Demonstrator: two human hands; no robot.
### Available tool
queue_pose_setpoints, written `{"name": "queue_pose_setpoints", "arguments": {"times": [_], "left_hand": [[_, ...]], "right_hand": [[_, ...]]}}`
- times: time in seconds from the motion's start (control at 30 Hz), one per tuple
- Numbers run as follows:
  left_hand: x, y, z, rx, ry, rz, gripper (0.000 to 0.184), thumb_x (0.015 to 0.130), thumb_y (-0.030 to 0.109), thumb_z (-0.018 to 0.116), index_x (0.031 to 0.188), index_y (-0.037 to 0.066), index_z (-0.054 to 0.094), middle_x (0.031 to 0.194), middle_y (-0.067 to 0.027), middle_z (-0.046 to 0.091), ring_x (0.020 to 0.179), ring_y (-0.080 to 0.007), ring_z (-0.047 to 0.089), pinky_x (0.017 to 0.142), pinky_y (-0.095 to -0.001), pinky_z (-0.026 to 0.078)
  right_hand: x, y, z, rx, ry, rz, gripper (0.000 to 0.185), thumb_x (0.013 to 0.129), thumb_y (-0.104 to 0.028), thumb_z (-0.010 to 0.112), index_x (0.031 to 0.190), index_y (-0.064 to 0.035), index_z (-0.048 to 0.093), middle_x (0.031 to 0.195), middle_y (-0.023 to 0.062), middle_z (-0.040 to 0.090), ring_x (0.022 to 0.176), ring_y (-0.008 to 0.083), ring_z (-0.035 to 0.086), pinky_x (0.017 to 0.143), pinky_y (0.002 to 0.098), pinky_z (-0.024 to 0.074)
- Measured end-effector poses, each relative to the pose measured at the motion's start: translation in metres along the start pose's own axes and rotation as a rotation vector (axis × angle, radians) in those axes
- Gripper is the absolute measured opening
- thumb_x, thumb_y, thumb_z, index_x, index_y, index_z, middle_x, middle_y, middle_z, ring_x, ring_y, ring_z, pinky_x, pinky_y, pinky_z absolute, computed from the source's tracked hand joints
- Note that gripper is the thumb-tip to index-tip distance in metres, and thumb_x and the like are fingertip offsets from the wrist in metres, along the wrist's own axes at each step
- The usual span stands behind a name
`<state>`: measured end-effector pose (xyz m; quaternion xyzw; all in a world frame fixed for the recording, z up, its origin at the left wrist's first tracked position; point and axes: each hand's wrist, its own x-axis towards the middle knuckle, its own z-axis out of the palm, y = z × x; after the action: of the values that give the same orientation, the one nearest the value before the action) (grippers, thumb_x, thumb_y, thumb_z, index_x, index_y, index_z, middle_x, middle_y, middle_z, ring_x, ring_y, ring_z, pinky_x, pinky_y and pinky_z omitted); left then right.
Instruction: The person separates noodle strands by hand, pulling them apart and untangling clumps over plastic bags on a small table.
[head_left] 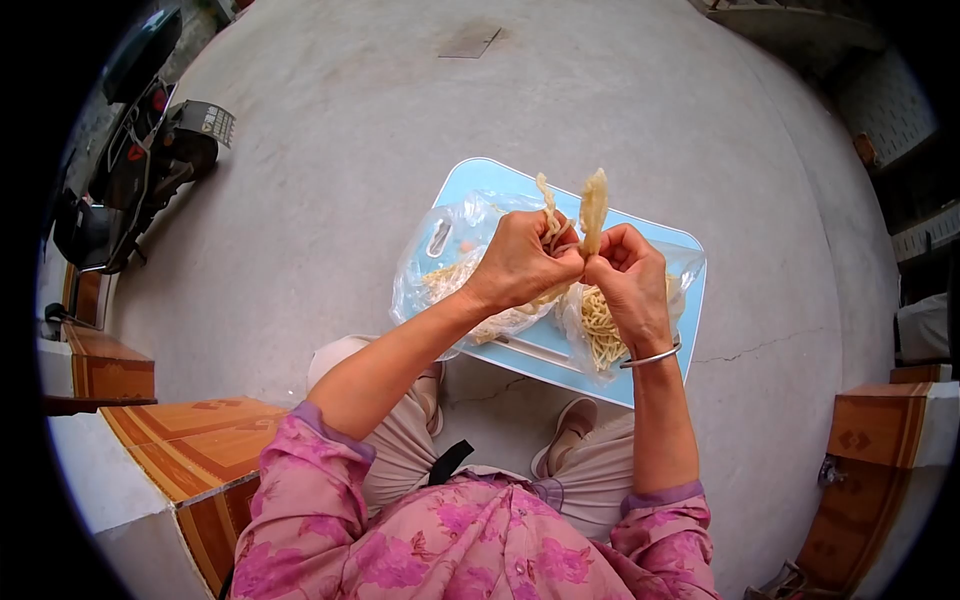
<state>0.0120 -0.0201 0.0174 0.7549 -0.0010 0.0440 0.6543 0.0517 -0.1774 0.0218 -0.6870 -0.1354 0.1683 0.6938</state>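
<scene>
Noting a broad pale strip (pixel 593 208) of noodle-like food just right of the centre of the frame, rising upright between the hands. Noting also a thin curled strand (pixel 547 205) just left of it, sticking up from the left hand (pixel 527 262). Finding the left hand nearly closed, pinching the thin curled strand between thumb and bent fingers. Finding the right hand (pixel 632 280) likewise nearly closed, gripping the broad pale strip near its lower end, fingertips meeting those of the left hand. Wearing a silver bangle (pixel 651 357) on the right wrist.

Observing below the right hand a clear bag (pixel 572 322) lying open around a heap of noodles (pixel 603 335). Observing below and left of the left hand a second plastic bag (pixel 408 275), holding more pale strands (pixel 440 282), partly hidden by the forearm. Recording both bags as resting on a light blue table (pixel 480 178) with rounded corners and a white rim.

Sitting close to the near edge of the table, wearing a pink floral shirt (pixel 470 545), light trousers (pixel 597 470) and shoes (pixel 566 432). Viewing grey floor (pixel 330 150) all around, showing a crack at right. Logging a parked scooter (pixel 140 165) at upper left and brown tiled blocks at lower left (pixel 200 440) and lower right (pixel 850 500).
</scene>
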Motion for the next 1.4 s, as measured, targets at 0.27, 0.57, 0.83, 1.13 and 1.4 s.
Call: {"name": "queue_pose_setpoints", "arguments": {"times": [0.27,0.57,0.83,1.13,1.4], "left_hand": [[0.007,-0.011,-0.009,-0.631,0.022,-0.161,0.011,0.088,0.017,0.063,0.086,0.008,0.057,0.078,0.0041,0.055,0.068,-0.0031,0.050,0.060,-0.0205,0.042],[0.009,-0.009,-0.021,-0.885,-0.170,-0.134,0.011,0.091,0.017,0.056,0.088,0.006,0.058,0.081,0.0013,0.054,0.072,-0.0066,0.049,0.069,-0.0246,0.045],[0.013,0.010,-0.093,-1.305,0.044,0.203,0.015,0.086,0.012,0.051,0.096,0.001,0.055,0.081,-0.0046,0.052,0.071,-0.0136,0.043,0.071,-0.0265,0.044],[0.003,0.009,-0.053,-0.896,-0.082,-0.069,0.013,0.089,0.012,0.052,0.100,0.004,0.053,0.089,-0.0077,0.061,0.077,-0.0131,0.057,0.073,-0.0283,0.049],[-0.008,0.012,-0.017,-0.545,-0.132,-0.197,0.018,0.087,0.019,0.068,0.094,0.005,0.061,0.080,0.0025,0.057,0.069,-0.0051,0.052,0.060,-0.0209,0.042]], "right_hand": [[0.001,-0.009,-0.008,0.202,0.117,0.048,0.008,0.078,-0.002,0.059,0.085,-0.0003,0.054,0.079,0.0032,0.059,0.067,0.0081,0.057,0.061,0.0237,0.0542],[0.000,-0.013,-0.024,0.241,0.126,-0.022,0.006,0.085,-0.007,0.057,0.087,-0.0015,0.054,0.078,0.0035,0.057,0.064,0.0081,0.054,0.057,0.0246,0.0539],[0.014,-0.003,-0.129,0.412,0.828,-0.256,0.008,0.087,-0.006,0.058,0.088,-0.0002,0.052,0.074,0.0016,0.051,0.062,0.0081,0.051,0.063,0.0230,0.0551],[0.007,-0.016,-0.027,0.399,-0.006,-0.037,0.014,0.090,-0.008,0.061,0.101,0.0001,0.057,0.096,0.0090,0.064,0.083,0.0129,0.062,0.077,0.0273,0.0551],[0.000,-0.015,-0.001,0.284,-0.120,0.030,0.015,0.087,-0.009,0.064,0.096,0.0011,0.059,0.091,0.0079,0.064,0.081,0.0132,0.063,0.076,0.0263,0.0554]]}}
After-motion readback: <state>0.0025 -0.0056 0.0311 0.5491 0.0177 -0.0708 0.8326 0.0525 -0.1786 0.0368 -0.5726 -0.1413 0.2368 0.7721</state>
